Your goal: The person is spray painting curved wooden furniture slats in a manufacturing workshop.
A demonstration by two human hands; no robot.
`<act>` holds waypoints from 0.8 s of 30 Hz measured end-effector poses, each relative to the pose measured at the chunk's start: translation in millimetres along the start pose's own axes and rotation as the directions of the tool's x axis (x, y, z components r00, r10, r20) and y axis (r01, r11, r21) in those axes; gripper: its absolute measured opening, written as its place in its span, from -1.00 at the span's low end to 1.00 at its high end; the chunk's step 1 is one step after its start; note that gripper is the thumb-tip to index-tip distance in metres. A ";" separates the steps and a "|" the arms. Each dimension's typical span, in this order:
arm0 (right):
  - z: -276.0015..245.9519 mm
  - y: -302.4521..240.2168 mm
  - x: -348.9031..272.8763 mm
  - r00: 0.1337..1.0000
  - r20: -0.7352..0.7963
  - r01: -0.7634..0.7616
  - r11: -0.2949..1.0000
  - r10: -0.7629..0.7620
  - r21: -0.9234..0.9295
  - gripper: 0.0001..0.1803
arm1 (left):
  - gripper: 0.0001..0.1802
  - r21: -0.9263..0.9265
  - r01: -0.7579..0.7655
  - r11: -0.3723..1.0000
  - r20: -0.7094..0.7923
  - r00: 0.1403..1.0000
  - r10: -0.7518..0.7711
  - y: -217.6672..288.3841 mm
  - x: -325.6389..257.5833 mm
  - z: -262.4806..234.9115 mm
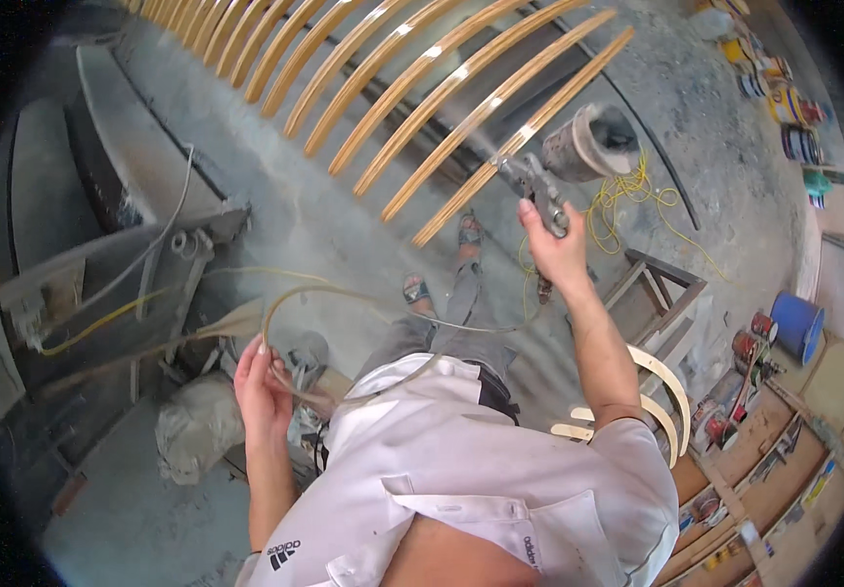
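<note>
Above the far row of curved wooden slats [461,98], our right hand [554,249] grips a metal spray gun [537,186] aimed at them; our left hand [264,391] closes around the clear hose [344,293], keeping it off the work.

Woodwork/finishing workshop: curved wood slats [422,98] on dusty concrete floor [285,225], paint cans [784,98], spray gun [539,191].

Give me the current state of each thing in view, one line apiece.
Spray gun: held in right hand, spraying mist.
Curved wooden slats: laid in a row, glossy.
Hose: looped, held in left hand.
Gun's cup: upright on the gun.
Blue bucket: standing, open.
</note>
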State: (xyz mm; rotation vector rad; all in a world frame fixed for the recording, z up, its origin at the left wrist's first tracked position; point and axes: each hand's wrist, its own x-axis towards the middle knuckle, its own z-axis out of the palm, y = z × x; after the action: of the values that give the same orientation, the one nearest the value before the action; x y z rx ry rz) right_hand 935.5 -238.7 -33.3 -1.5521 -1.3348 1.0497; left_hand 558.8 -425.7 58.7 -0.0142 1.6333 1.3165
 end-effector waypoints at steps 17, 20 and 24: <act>105.9 32.5 -116.3 0.913 0.308 0.301 0.951 -0.267 -0.067 -0.77 | -0.74 -0.102 -0.049 0.994 -0.060 0.997 0.043 -31.6 -22.8 -109.1; 93.8 33.1 -120.6 0.924 0.309 0.269 0.957 -0.225 -0.108 -0.75 | -0.74 -0.122 -0.036 0.992 -0.053 0.998 0.030 -33.0 -21.8 -106.2; 66.4 29.5 -109.4 0.973 0.218 0.104 0.991 -0.083 -0.085 -0.71 | -0.74 -0.127 -0.008 0.992 -0.023 1.000 0.006 -30.0 -20.1 -87.8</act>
State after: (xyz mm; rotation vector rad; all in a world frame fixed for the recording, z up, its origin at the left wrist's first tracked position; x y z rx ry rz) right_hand 871.9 -346.3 -73.5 -1.4610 -1.6104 1.1325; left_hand 526.8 -513.7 42.6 -0.1010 1.5672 1.4288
